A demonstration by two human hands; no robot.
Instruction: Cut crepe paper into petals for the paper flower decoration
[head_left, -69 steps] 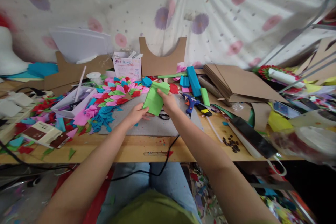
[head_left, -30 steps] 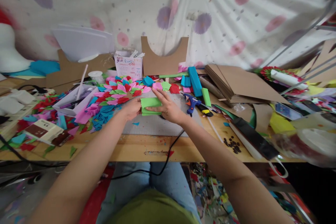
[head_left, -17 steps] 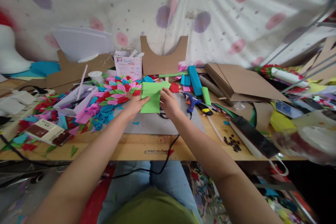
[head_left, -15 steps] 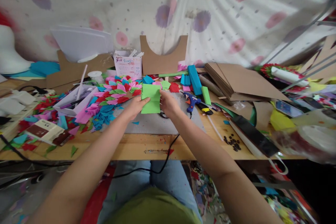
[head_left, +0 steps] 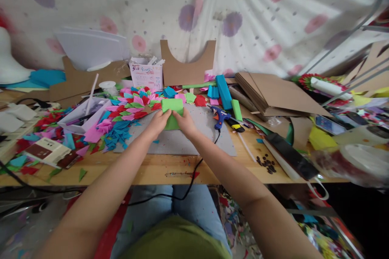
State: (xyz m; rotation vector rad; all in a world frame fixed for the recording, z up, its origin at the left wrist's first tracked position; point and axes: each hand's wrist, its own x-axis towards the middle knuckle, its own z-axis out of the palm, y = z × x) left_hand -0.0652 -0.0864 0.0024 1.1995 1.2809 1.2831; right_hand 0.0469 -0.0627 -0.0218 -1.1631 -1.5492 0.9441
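A piece of light green crepe paper (head_left: 172, 106) is held between both hands above a grey board (head_left: 200, 137). Its upper part is folded over toward me, and a darker green part shows below. My left hand (head_left: 158, 122) grips its left side, thumb on the front. On its right side, my right hand (head_left: 186, 123) pinches the paper, with the thumb near the left one. The fingers behind the paper are hidden. Small green and red paper pieces (head_left: 200, 100) lie just beyond the hands.
A blue glue gun (head_left: 219, 116) and a yellow-black cutter (head_left: 236, 125) lie to the right. Stacked cardboard (head_left: 276, 93) stands behind them. At left are a white tray (head_left: 82, 117) and heaped coloured paper petals (head_left: 117, 135). A black cable (head_left: 194, 174) hangs over the table edge.
The green paper, flat half a second ago, is now folded over at the top. My right hand has moved left and inward, and both thumbs have come together on the paper's front.
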